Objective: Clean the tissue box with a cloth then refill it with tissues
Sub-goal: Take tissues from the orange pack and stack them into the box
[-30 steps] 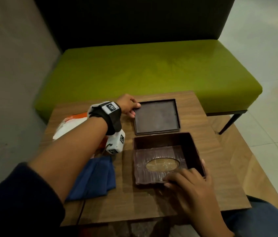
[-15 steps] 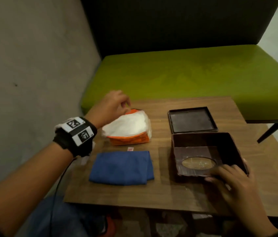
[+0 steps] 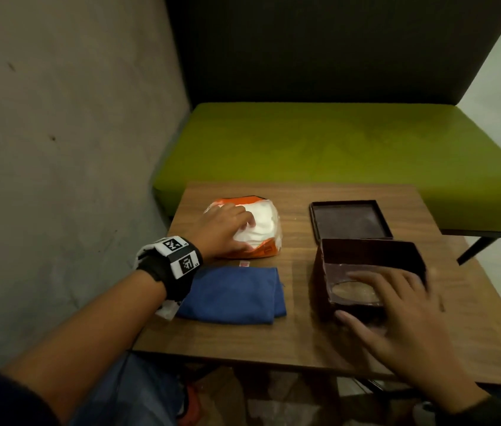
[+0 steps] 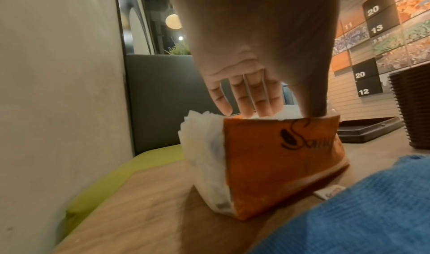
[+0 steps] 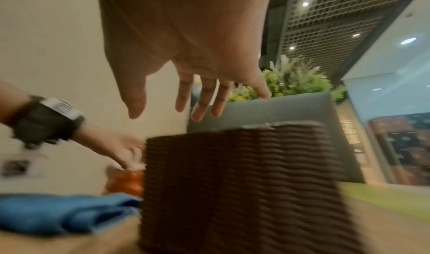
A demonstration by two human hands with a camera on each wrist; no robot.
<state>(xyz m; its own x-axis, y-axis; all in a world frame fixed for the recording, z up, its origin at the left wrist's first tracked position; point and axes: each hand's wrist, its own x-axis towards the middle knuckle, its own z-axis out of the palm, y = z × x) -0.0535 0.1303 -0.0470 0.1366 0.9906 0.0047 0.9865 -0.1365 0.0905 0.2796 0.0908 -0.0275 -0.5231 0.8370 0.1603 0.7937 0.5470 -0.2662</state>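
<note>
- Left hand (image 3: 223,227) reaches into the tissue pack (image 3: 258,238), fingers closing on the tissues.
- Right hand (image 3: 397,305) hovers spread, holding nothing, over the upturned tissue box (image 3: 369,256).
- Cloth (image 3: 234,295) lies folded between them; refilling seems just begun.

One counter (image 3: 301,339) carries five things. One orange tissue pack (image 3: 255,229) sits at ten o'clock. One blue cloth (image 3: 234,292) lies folded at eight o'clock. One brown tissue box (image 3: 369,256) stands at four o'clock, and one flat lid (image 3: 349,221) lies at two o'clock. One small tag (image 3: 244,264) lies between pack and cloth. Two hands are in view: one left hand (image 3: 223,230), one right hand (image 3: 397,315). One green bench (image 3: 335,142) stands at twelve o'clock.
</note>
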